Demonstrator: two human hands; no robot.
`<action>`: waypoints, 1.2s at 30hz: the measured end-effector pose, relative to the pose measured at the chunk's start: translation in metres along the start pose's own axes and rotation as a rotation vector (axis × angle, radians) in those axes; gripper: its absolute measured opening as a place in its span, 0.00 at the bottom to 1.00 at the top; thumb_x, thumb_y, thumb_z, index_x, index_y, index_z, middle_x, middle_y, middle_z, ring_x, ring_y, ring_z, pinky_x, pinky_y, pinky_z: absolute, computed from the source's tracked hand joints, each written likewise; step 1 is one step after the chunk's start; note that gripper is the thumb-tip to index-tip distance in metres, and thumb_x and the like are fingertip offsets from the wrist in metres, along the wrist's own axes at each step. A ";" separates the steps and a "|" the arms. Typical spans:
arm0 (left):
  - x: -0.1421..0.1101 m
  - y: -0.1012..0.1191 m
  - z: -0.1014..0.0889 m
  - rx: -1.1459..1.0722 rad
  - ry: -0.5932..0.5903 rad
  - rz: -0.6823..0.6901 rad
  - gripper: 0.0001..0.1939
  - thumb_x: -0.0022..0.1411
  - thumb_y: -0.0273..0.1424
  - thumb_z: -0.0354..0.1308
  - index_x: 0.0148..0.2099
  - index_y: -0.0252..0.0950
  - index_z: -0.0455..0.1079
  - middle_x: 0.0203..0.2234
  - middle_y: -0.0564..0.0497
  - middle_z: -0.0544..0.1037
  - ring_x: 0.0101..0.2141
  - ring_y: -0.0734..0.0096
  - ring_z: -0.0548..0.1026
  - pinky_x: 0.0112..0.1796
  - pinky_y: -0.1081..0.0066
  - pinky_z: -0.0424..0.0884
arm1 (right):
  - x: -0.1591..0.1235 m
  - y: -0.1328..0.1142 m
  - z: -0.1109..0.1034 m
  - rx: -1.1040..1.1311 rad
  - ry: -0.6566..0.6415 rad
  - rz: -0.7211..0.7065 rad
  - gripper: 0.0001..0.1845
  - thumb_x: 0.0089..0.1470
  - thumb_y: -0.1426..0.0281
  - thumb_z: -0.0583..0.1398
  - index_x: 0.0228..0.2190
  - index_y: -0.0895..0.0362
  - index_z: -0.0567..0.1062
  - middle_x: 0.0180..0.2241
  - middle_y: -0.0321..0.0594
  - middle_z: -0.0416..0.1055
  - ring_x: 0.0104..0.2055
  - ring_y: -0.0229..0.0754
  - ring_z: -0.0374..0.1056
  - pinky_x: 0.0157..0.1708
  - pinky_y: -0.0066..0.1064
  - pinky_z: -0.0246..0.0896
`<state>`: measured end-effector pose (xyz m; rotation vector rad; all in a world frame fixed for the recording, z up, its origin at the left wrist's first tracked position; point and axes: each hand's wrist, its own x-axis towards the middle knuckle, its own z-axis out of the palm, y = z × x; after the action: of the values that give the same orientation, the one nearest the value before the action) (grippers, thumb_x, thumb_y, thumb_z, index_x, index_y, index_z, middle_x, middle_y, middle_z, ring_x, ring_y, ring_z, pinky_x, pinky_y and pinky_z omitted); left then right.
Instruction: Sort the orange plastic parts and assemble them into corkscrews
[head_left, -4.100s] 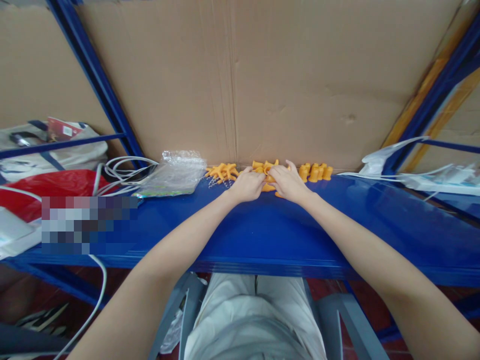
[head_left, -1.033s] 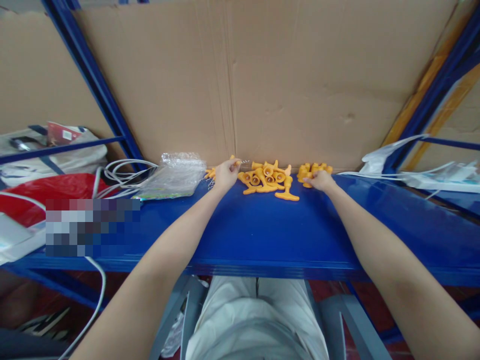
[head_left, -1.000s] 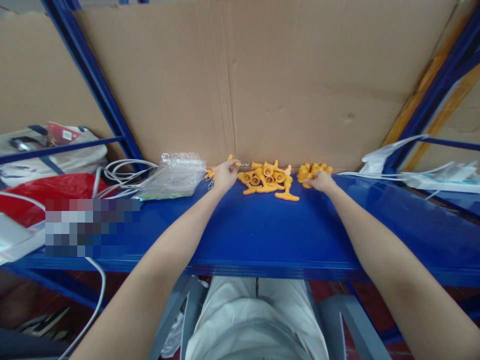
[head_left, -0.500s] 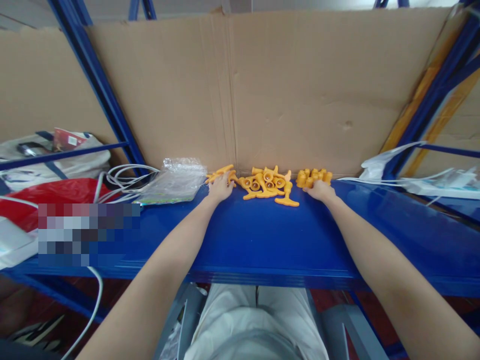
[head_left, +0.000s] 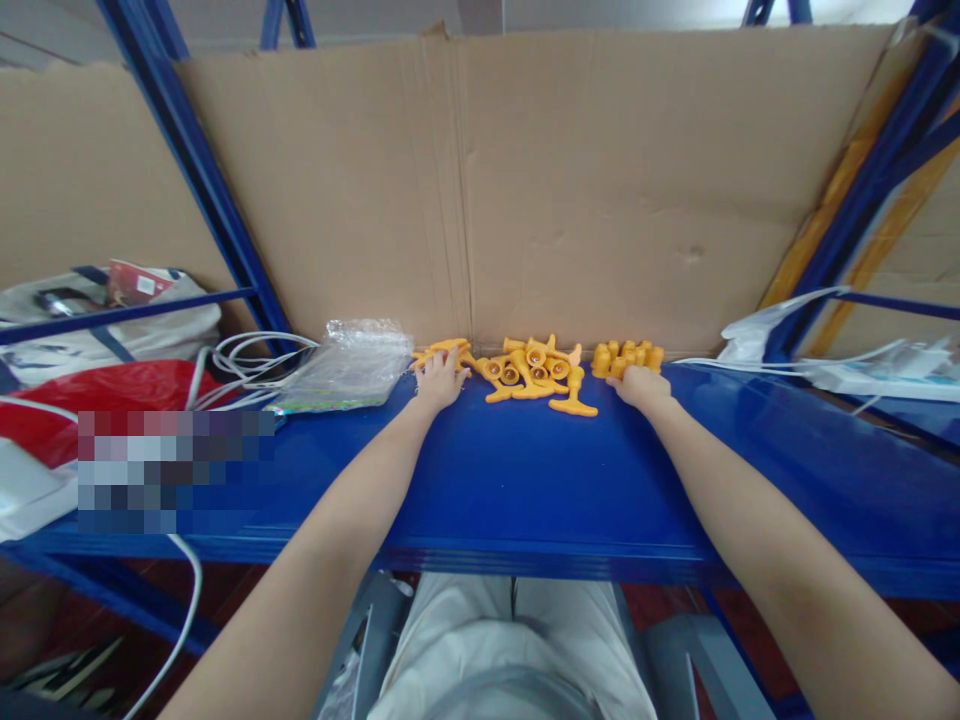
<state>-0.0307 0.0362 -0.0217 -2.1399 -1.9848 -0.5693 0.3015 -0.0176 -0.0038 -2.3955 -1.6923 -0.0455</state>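
Observation:
Three heaps of orange plastic parts lie at the back of a blue shelf [head_left: 525, 470], against a cardboard wall. My left hand [head_left: 439, 378] rests on the left heap of star-shaped pieces [head_left: 444, 350], fingers spread flat over them. My right hand [head_left: 637, 386] reaches the right heap of small caps [head_left: 628, 355], fingers curled onto its near edge; whether it holds one is hidden. Between the hands lies the middle heap of funnel-like pieces with stems [head_left: 534, 368], untouched.
A clear plastic bag [head_left: 349, 362] and coiled white cables [head_left: 244, 358] lie left of the parts. A red bag [head_left: 97, 390] and white bags fill the far left. White plastic and cables [head_left: 825, 355] lie at the right. Blue rack posts [head_left: 202, 180] stand behind.
One second ago my left hand held a star piece lifted above the left heap; it has come down flat onto that heap. My right hand stays at the caps. The view tilted upward.

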 end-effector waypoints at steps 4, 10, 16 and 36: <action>-0.001 0.000 -0.005 0.028 0.015 0.033 0.27 0.72 0.39 0.45 0.70 0.40 0.58 0.62 0.36 0.66 0.63 0.47 0.63 0.61 0.52 0.58 | -0.001 -0.002 0.000 -0.021 0.001 -0.008 0.30 0.63 0.61 0.53 0.60 0.66 0.70 0.56 0.65 0.70 0.60 0.63 0.67 0.56 0.51 0.62; -0.001 0.003 -0.005 0.022 -0.004 0.061 0.28 0.72 0.37 0.40 0.70 0.38 0.58 0.64 0.37 0.65 0.65 0.48 0.60 0.63 0.47 0.55 | -0.001 -0.004 -0.003 -0.046 -0.016 -0.004 0.30 0.63 0.61 0.52 0.60 0.64 0.70 0.57 0.64 0.69 0.61 0.62 0.66 0.57 0.51 0.61; 0.002 0.001 0.000 -0.030 -0.046 0.040 0.31 0.72 0.37 0.36 0.74 0.38 0.51 0.69 0.38 0.58 0.69 0.50 0.53 0.63 0.43 0.52 | -0.005 -0.007 -0.006 -0.060 -0.054 -0.015 0.31 0.65 0.63 0.49 0.64 0.67 0.65 0.62 0.65 0.64 0.64 0.61 0.62 0.60 0.50 0.58; -0.035 -0.063 -0.058 -0.090 0.240 -0.625 0.36 0.72 0.43 0.34 0.75 0.31 0.44 0.74 0.36 0.38 0.71 0.36 0.40 0.60 0.26 0.47 | 0.007 0.002 0.006 -0.029 -0.027 -0.041 0.35 0.65 0.61 0.49 0.68 0.61 0.59 0.65 0.64 0.59 0.65 0.62 0.60 0.60 0.57 0.55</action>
<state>-0.1032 -0.0114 0.0094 -1.3673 -2.4988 -0.9630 0.3053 -0.0101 -0.0090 -2.3929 -1.7644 -0.0447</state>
